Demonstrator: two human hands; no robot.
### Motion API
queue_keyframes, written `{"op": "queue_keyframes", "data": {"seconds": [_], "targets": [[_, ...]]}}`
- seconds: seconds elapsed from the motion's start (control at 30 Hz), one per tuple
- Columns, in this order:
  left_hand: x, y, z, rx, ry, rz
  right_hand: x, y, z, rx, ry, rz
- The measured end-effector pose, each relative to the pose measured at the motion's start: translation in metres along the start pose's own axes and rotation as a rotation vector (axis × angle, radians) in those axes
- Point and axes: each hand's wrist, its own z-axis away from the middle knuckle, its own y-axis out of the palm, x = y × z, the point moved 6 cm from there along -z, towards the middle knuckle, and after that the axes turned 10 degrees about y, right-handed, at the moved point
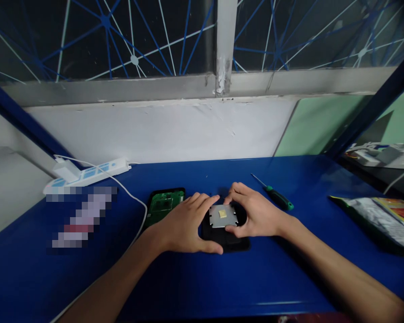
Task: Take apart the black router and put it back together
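A silver metal plate point(217, 220) with a small yellowish square pad point(222, 214) on it is over a black casing point(236, 243). My right hand point(252, 211) grips the plate at its right side, thumb at the near edge and fingers at the far edge. My left hand point(188, 222) is spread at the left side of the casing, thumb and fingers apart, holding nothing. Partly behind my left hand lies a green circuit board point(162, 204) in a black housing.
A green-handled screwdriver point(278, 197) lies right of my hands. A white power strip point(101, 171) with a cable is at the back left. A shiny package point(380, 222) sits at the far right of the blue table point(202, 287).
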Motion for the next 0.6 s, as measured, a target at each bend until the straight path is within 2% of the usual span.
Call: {"op": "queue_keyframes", "data": {"seconds": [0.17,0.6], "targets": [[0.000,-0.007,-0.002,-0.132,0.007,-0.050,0.000,0.000,-0.001,-0.069,-0.036,0.032],[0.007,-0.014,-0.001,-0.357,0.069,-0.130,0.009,-0.011,0.005,-0.278,-0.191,0.101]]}}
